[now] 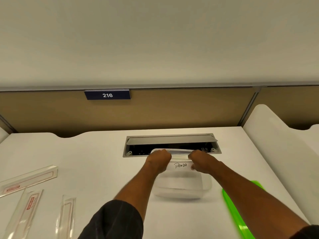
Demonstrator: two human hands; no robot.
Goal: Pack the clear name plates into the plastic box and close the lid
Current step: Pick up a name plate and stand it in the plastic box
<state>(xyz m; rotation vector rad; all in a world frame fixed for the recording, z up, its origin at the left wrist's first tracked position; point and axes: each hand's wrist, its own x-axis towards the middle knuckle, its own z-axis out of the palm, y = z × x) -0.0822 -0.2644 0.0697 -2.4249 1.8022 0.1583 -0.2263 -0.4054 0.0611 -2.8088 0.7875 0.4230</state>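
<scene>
Both hands grip the far rim of the plastic box [183, 185] at the table's [96, 152] centre: left hand [159, 159] and right hand [201, 161] are closed on it. Three clear name plates [29, 178] lie near left; a green lid [238, 209] lies right.

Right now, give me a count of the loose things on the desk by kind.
Clear name plates: 3
Plastic box: 1, labelled PANDA, with the left hand and right hand on it
Green lid: 1
Total: 5
</scene>
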